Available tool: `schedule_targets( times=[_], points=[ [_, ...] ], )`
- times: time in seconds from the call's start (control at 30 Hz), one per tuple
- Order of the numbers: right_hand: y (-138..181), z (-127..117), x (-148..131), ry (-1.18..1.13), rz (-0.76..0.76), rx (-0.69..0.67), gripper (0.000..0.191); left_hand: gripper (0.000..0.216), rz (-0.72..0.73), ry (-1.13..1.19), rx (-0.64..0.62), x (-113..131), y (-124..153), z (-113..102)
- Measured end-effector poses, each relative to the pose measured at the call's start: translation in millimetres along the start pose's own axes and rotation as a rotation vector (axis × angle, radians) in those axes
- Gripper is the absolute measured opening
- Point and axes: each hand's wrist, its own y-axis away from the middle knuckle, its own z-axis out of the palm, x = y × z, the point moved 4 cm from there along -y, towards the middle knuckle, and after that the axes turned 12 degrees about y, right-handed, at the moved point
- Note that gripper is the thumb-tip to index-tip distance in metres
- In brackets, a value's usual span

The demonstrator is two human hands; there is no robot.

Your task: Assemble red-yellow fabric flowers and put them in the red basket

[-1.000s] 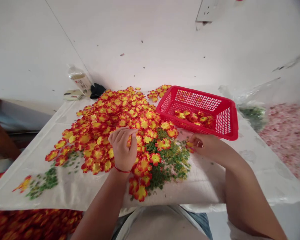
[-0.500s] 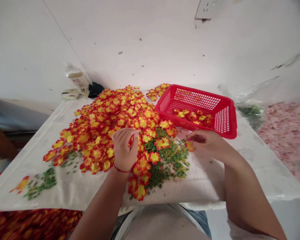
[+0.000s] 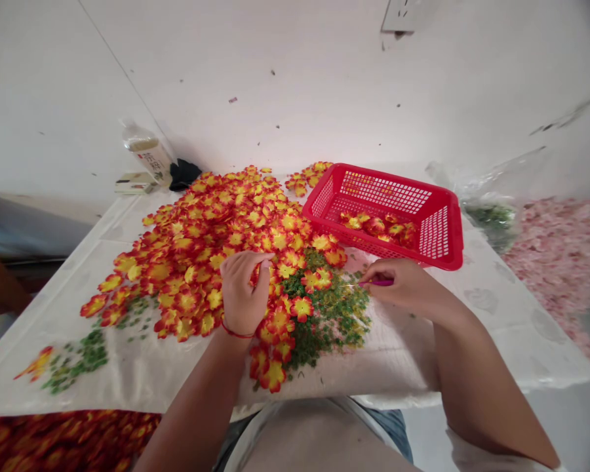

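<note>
A large heap of red-and-yellow fabric flowers covers the white-sheeted table. My left hand rests on this heap, its fingers curled together, and whatever lies between them is hidden. My right hand pinches a thin magenta stick with a fine wire tip pointing left. That hand hovers just above a scatter of small green leaves. Several flowers lie inside a red plastic mesh basket, just beyond my right hand.
A smaller flower cluster lies behind the basket. A plastic bottle and black cloth stand at the far corner. A bag of green pieces and a pink heap lie right; more red flowers lie below the front edge.
The flower at my right fingertips no longer shows, and the magenta stick with its wire is now visible there. My left hand stays on the heap, and the view has drifted slightly.
</note>
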Motion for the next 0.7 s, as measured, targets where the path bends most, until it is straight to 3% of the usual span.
schedule_targets(
  times=[0.7],
  points=[
    [0.4,0.5,-1.3,0.013,0.074,-0.094,0.018,0.022,-0.1,0.109,-0.006,-4.0,-0.8,1.6]
  ],
)
